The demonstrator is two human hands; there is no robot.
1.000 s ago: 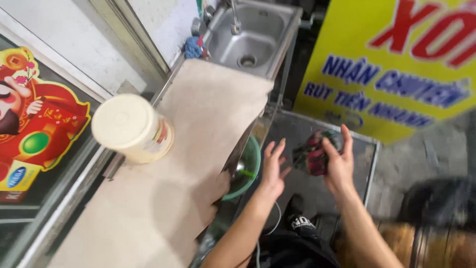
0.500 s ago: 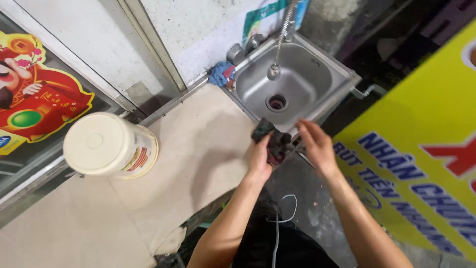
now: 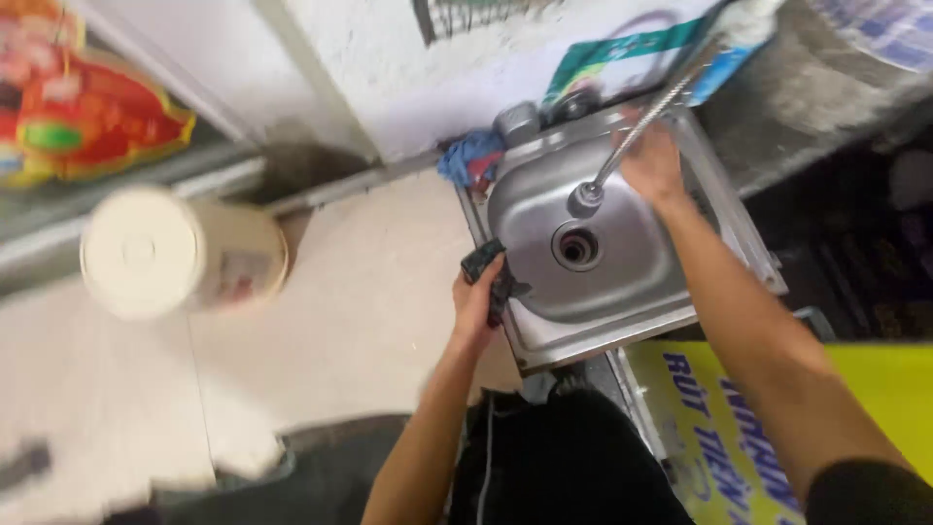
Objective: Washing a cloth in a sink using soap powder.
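My left hand (image 3: 476, 301) is closed around a dark crumpled cloth (image 3: 491, 274) at the left rim of a small steel sink (image 3: 622, 301). My right hand (image 3: 651, 160) reaches over the far side of the sink, by the base of the flexible metal tap (image 3: 627, 146); what its fingers grip is blurred. The tap's head hangs over the basin, above the drain (image 3: 576, 246).
A pale counter (image 3: 340, 321) runs left of the sink, with a white lidded tub (image 3: 175, 255) on it. A blue rag (image 3: 469, 158) lies bunched at the sink's back left corner. A yellow sign (image 3: 758, 437) stands below on the right. White wall behind.
Both hands held the dark cloth in front of the sink. Now only the left hand keeps it at the sink rim, and the right hand has moved up to the tap.
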